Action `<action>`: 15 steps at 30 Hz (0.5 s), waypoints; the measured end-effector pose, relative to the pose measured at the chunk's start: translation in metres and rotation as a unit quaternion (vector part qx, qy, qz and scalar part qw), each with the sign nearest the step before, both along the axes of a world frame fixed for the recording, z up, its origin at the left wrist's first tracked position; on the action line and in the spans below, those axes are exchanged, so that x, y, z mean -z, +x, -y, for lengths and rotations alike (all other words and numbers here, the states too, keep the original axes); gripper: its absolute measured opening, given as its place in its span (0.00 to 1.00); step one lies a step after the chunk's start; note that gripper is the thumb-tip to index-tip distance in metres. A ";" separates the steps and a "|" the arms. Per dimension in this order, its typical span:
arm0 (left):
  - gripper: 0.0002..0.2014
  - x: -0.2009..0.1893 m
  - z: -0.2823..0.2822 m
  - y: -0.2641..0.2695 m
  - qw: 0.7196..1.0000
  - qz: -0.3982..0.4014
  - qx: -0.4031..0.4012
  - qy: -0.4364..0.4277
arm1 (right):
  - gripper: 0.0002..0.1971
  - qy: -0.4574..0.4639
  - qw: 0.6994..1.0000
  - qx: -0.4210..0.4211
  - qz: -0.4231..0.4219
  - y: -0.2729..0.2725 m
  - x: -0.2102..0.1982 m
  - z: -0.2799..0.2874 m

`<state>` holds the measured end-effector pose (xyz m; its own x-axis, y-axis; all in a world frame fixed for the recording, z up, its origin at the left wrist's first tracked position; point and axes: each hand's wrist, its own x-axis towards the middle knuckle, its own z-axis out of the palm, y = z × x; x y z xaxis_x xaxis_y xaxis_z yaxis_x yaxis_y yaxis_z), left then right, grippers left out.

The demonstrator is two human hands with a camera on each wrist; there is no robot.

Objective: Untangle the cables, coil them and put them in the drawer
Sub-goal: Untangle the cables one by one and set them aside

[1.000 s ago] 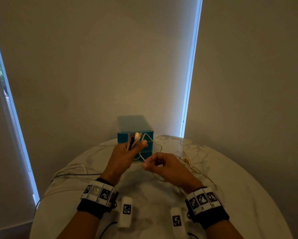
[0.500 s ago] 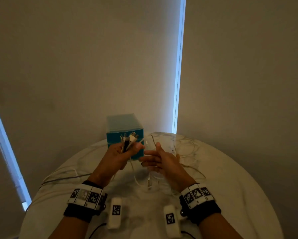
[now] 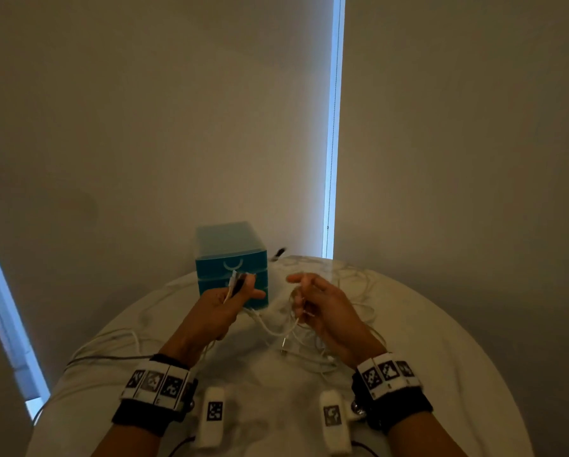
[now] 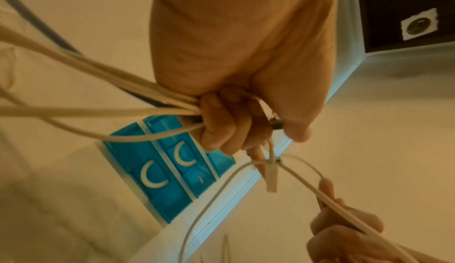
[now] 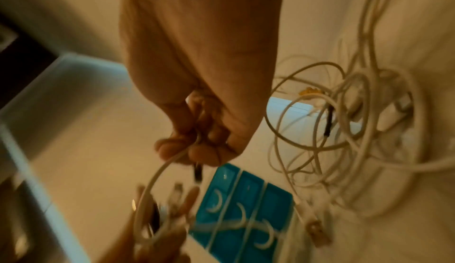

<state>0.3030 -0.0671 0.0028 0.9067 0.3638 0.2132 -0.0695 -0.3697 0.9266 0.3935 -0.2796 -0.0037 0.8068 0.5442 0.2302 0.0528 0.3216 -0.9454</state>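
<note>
My left hand point(image 3: 243, 288) is raised in front of the teal drawer unit point(image 3: 232, 262) and grips a bundle of cable ends point(image 3: 236, 281), plugs pointing up. The left wrist view shows the same left hand point(image 4: 229, 129) with its fingers curled round several white cables point(image 4: 103, 109). To the right, my right hand point(image 3: 301, 286) pinches one white cable point(image 3: 276, 328) that sags between both hands. In the right wrist view the right hand point(image 5: 194, 150) has thumb and fingers closed on that white cable point(image 5: 157, 175). A tangle of white cables point(image 5: 344, 131) lies on the table.
The round marble table point(image 3: 441, 374) stands against a plain wall. All drawers of the drawer unit point(image 4: 157, 172) are closed. Loose cables point(image 3: 111, 344) trail off the table's left edge. A dark plug point(image 3: 279, 253) shows blurred just right of the unit.
Half a second ago my right hand was spread open beside the left; it now pinches a white cable and the hands have drawn apart. The left hand keeps its bundle.
</note>
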 end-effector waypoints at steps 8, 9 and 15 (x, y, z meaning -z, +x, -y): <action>0.20 -0.002 -0.006 -0.003 0.988 0.118 -0.038 -0.088 | 0.15 -0.165 0.971 -0.113 0.129 -0.019 0.008 -0.014; 0.19 -0.001 -0.007 -0.002 0.990 0.110 -0.033 -0.086 | 0.14 -0.174 0.967 -0.113 0.145 -0.020 0.008 -0.016; 0.18 0.006 -0.013 0.004 0.988 0.101 -0.082 -0.088 | 0.14 -0.036 0.994 0.083 0.054 -0.008 0.006 -0.017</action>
